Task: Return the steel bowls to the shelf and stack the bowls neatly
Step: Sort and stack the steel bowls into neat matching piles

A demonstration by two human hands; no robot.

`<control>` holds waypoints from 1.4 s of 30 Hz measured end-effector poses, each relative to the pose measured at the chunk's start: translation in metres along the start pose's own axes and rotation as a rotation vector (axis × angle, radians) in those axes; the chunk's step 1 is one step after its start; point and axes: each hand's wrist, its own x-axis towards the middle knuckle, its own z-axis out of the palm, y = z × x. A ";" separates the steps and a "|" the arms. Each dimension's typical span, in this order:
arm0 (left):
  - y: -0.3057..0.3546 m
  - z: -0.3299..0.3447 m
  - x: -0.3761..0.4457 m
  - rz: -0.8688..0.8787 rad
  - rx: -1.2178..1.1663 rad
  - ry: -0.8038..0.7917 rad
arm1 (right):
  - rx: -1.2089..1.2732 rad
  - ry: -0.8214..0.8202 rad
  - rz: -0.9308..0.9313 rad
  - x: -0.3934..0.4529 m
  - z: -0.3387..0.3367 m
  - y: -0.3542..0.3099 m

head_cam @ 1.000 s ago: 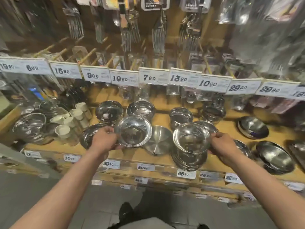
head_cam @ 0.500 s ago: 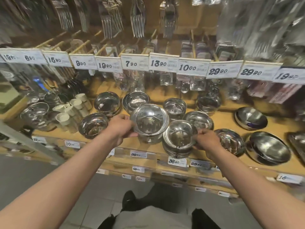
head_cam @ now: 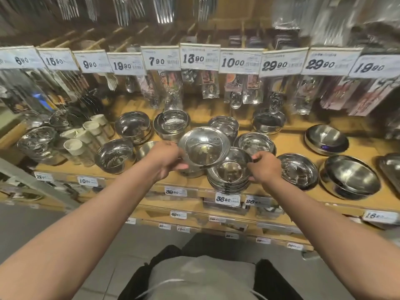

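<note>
My left hand [head_cam: 165, 158] grips a shiny steel bowl [head_cam: 203, 146] by its left rim, holding it tilted in the air just above the left edge of a stack of steel bowls [head_cam: 229, 176]. That stack stands at the front of the wooden shelf [head_cam: 287, 144]. My right hand [head_cam: 263, 166] holds the right rim of the stack's top bowl. Under the raised bowl, part of another steel piece [head_cam: 192, 173] shows on the shelf.
More steel bowls stand around: one at front left [head_cam: 114, 155], several behind [head_cam: 173, 124], a shallow one [head_cam: 298, 169] right of the stack, large ones [head_cam: 350, 176] far right. White cups [head_cam: 74, 146] stand left. Price tags [head_cam: 200, 56] and packaged cutlery hang above.
My left hand has carried its bowl rightward until it overlaps the stack. My right hand has set its bowl down onto the stack and stays at its rim.
</note>
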 end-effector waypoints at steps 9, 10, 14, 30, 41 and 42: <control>-0.007 0.026 0.002 -0.035 0.019 -0.069 | 0.051 -0.063 0.020 -0.003 -0.001 0.003; -0.007 0.029 0.002 -0.035 0.026 -0.075 | 0.042 -0.069 0.016 -0.003 -0.002 0.002; -0.006 0.040 0.001 -0.038 0.015 -0.068 | 0.015 -0.073 0.020 -0.004 -0.004 0.000; -0.019 0.067 0.027 -0.094 0.154 -0.082 | 0.171 -0.052 0.155 -0.008 -0.010 -0.006; -0.025 0.072 0.035 0.131 0.522 0.080 | -0.025 -0.111 -0.104 -0.014 -0.010 -0.004; -0.026 0.071 0.036 0.176 0.595 0.081 | -0.110 -0.110 -0.132 -0.014 -0.009 -0.004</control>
